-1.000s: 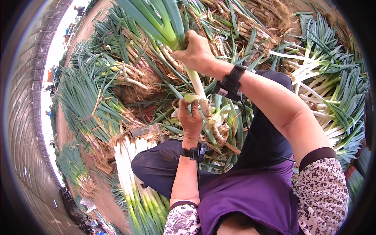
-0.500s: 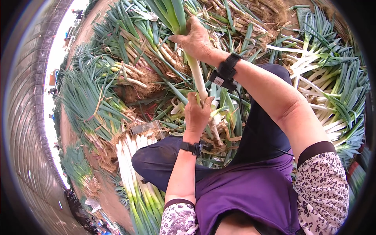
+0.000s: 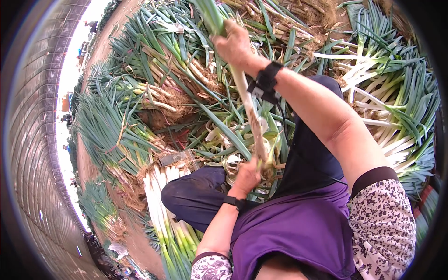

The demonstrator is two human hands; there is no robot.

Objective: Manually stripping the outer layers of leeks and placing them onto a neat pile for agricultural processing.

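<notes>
Right of the clean white leeks [image 3: 161, 200], the right hand [image 3: 233, 44] gripped the leek [image 3: 241, 88] by its green far end, its shaft slanting nearward over loose leaves. The left hand [image 3: 248, 176] had slid from mid-shaft to the near root end, its grip too blurred to tell; one stripping stroke seemed nearly finished.

I can't read any lettering, number or sign from here. A small pale patch, perhaps a label [image 3: 256, 91], sits on the black right-wrist device [image 3: 265, 93], too tiny and blurred to make out.
</notes>
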